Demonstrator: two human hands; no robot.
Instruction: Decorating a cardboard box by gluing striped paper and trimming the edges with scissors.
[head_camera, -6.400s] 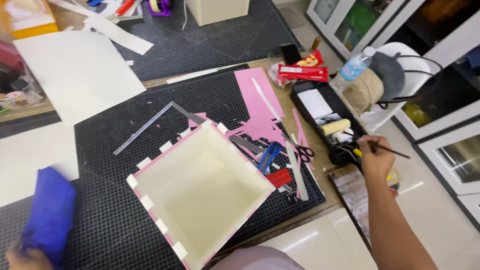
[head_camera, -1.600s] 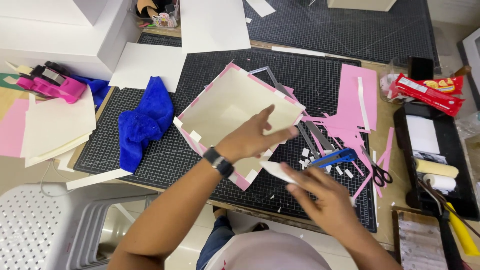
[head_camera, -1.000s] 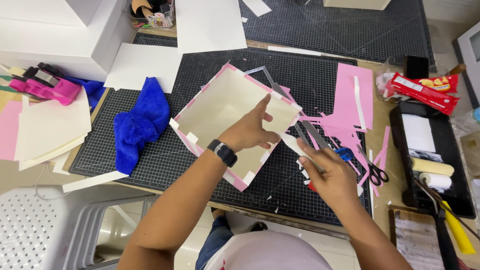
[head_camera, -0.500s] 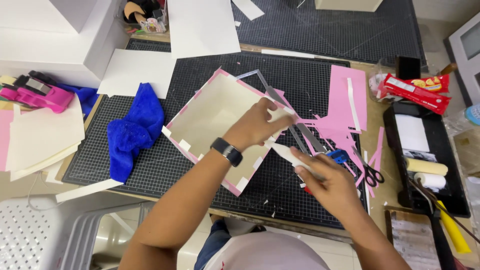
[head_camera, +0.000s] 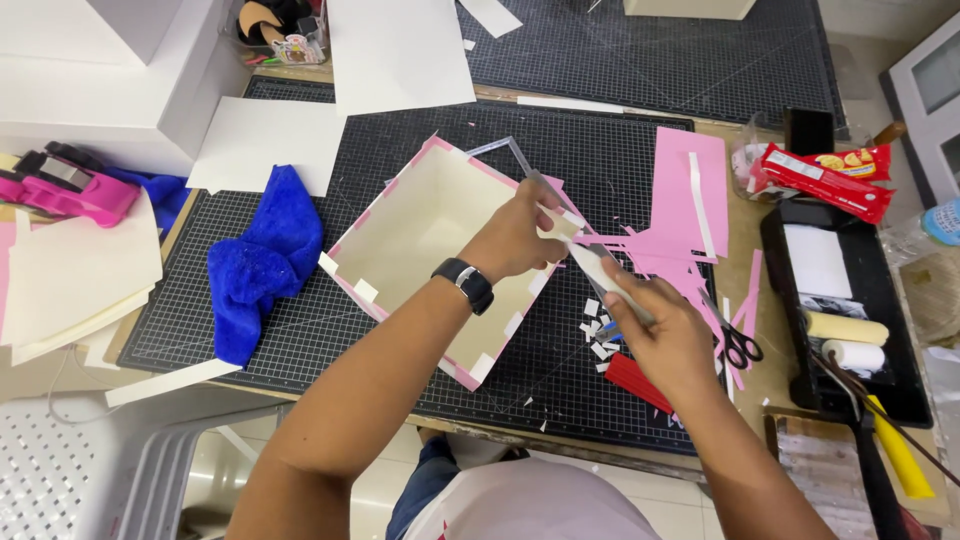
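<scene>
A shallow cream cardboard box (head_camera: 420, 235) with pink-papered edges lies open on a black cutting mat (head_camera: 600, 170). My left hand (head_camera: 515, 235), a black watch on its wrist, presses on the box's right rim. My right hand (head_camera: 665, 335) holds a narrow white strip (head_camera: 592, 265) whose far end touches that same rim by my left fingers. Small white paper snippets (head_camera: 598, 335) lie on the mat under my right hand.
A blue cloth (head_camera: 265, 255) lies left of the box. Pink paper scraps (head_camera: 690, 190), scissors (head_camera: 738, 345) and a red tool (head_camera: 635, 382) lie right of it. A black tray (head_camera: 845, 300) with rollers and a red snack packet (head_camera: 825, 178) stand at the right. White boards lie at the back.
Earlier my right hand was at the tray with a brush. Since then both hands came to the box, and the right hand has brought the white strip up to the right rim.
</scene>
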